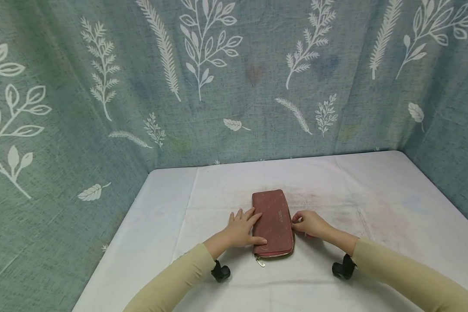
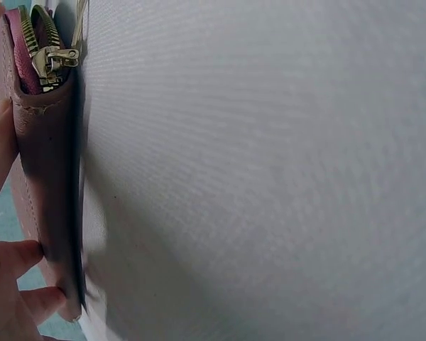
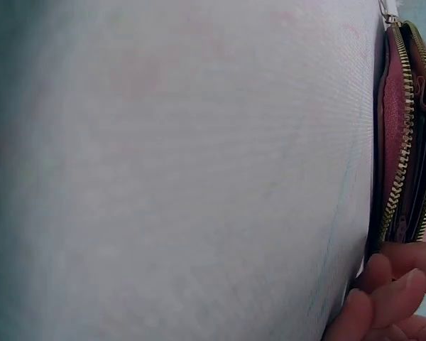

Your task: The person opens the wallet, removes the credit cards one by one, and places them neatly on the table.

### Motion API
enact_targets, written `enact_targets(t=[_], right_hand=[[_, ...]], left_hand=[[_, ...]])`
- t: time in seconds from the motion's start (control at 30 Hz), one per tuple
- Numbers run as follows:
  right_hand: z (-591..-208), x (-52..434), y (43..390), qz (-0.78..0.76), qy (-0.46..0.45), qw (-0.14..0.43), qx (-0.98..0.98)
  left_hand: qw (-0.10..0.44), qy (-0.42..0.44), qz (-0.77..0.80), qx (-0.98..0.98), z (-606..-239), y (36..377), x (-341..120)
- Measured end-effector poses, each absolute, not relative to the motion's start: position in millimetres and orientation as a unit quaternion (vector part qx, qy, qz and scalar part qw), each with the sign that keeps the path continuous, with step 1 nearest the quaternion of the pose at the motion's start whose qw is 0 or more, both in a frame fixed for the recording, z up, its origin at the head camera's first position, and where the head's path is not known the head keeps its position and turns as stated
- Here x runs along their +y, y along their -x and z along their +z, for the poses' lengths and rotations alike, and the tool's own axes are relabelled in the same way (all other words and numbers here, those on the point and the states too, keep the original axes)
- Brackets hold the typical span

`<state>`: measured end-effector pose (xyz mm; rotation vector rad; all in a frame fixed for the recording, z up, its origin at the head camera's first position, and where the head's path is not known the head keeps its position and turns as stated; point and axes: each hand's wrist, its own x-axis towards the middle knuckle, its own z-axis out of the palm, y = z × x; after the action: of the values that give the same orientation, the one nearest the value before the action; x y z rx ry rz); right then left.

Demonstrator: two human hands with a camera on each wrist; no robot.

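Wallet (image 1: 273,222) first: a long, dusty-pink zip-around wallet lies flat near the middle of the white-covered counter (image 1: 374,203), its long axis running away from the person, roughly front to back. Its near short end carries the brass zipper pull (image 1: 260,262), which hangs loose onto the cloth toward the person.

Both hands sit at the near half of the wallet, one on each long side. The left hand (image 1: 242,229) lies on the left edge with fingers mostly straight and spread over the top face, the thumb stretched along the near corner; its grip is released, pressing rather than clasping. The left wrist view shows fingertips (image 2: 18,256) flat against the side of the wallet (image 2: 46,177) and the zipper slider (image 2: 53,58) at the corner.

The right hand (image 1: 308,223) meets the right long edge, fingers curled inward with the tips at the zipper line. In the right wrist view the zipper teeth (image 3: 397,142) stand parted along this side, the darker lining visible between them, and the fingertips (image 3: 383,273) touch the gap. Whether they actually pinch the edge or only rest there, I cannot tell.

So the wallet lies between the hands, touching both, neither nearer than the other; the open side faces the right hand.

A blue-grey leaf-printed cloth (image 1: 218,86) hangs behind and to both sides.
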<state>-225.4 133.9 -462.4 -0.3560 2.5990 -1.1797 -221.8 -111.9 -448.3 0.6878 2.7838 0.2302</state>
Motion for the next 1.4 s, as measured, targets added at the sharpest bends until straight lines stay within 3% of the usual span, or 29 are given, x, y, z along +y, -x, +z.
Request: enact_targets(t=[0.37,0.6,0.77,1.4], right_hand=[[-466,136,230,-0.445,0.107,0.171,0.873],[-465,139,230,-0.444,0.117,0.17,0.872],[-465,138,232,-0.45,0.108,0.173,0.87],[-468,139,234,-0.457,0.098,0.177,0.866]], left_hand=[[0.124,-0.263,0.065,0.955,-446,224,-109],[0.051,-0.378,-0.015,0.924,-436,227,-81],[0.064,-0.444,-0.057,0.892,-429,226,-57],[0.055,-0.441,-0.054,0.894,-428,226,-55]])
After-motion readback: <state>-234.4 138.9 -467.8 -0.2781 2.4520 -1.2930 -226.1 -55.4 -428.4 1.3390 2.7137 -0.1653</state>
